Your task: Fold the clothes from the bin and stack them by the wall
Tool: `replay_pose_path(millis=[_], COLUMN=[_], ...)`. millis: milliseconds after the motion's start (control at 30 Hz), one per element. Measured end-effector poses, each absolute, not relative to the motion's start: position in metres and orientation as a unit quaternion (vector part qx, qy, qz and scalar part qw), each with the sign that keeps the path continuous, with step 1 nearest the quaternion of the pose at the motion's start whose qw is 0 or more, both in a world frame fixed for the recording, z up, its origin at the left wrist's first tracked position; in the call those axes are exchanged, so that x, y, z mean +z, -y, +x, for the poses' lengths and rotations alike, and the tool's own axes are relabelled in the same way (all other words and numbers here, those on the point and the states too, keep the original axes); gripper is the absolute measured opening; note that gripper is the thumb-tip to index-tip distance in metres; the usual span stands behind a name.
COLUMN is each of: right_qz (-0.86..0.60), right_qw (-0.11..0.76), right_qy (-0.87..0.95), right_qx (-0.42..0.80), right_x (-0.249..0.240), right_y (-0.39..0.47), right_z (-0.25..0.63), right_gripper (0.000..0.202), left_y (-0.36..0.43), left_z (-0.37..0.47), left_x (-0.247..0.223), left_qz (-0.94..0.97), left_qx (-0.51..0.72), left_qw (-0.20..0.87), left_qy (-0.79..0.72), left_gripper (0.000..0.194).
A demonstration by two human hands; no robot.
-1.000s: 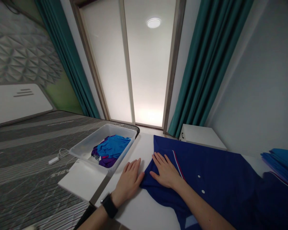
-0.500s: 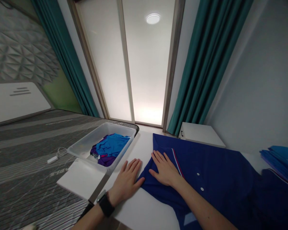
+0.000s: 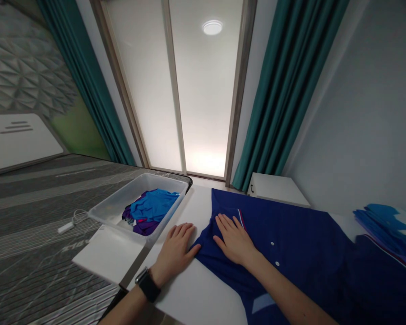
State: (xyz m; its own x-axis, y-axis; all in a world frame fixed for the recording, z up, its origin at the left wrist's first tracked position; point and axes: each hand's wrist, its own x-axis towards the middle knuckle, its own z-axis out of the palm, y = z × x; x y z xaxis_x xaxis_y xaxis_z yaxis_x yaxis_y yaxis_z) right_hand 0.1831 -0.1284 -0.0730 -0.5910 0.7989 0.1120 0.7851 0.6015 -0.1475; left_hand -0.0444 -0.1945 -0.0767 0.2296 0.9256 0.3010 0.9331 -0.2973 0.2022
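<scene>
A navy blue polo shirt (image 3: 307, 248) with white buttons and red-and-white striped trim lies spread out over the white table (image 3: 203, 293). My right hand (image 3: 235, 241) rests flat on it, fingers stretched out, covering part of one striped edge. Just left of the shirt, my left hand (image 3: 176, 248) lies palm down on the table with its fingers out. Its thumb reaches the shirt's pointed left corner. A dark watch (image 3: 148, 285) is on my left wrist.
Left of the table, a clear plastic bin (image 3: 110, 201) holds crumpled blue and purple clothes (image 3: 154, 205). Folded blue clothes (image 3: 389, 225) are stacked at the far right. Beyond the table stands a white cabinet (image 3: 279, 187). A white plug-like piece with a cord (image 3: 66, 227) lies left of the bin.
My right hand has slid slightly right across the shirt and now covers more of the striped trim. The left hand stays by the corner. The whole view has shifted a little.
</scene>
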Motion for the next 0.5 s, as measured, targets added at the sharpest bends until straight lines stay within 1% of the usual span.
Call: replay_pose_path(millis=[267, 400, 500], right_qz=[-0.496, -0.505, -0.499], right_qw=[0.069, 0.07, 0.074], right_qy=[0.865, 0.859, 0.863], right_qx=[0.041, 0.045, 0.039], right_x=[-0.084, -0.086, -0.082], right_y=[0.129, 0.128, 0.124], right_z=[0.194, 0.193, 0.193], right_gripper=[0.069, 0.068, 0.064], left_y=[0.197, 0.197, 0.198], left_z=[-0.049, -0.049, -0.048], left_x=[-0.083, -0.083, -0.081], left_qz=[-0.788, -0.789, -0.792], left_qx=[-0.17, -0.174, -0.181], left_qw=[0.012, 0.014, 0.015], left_qy=[0.592, 0.589, 0.582], left_gripper=[0.048, 0.043, 0.04])
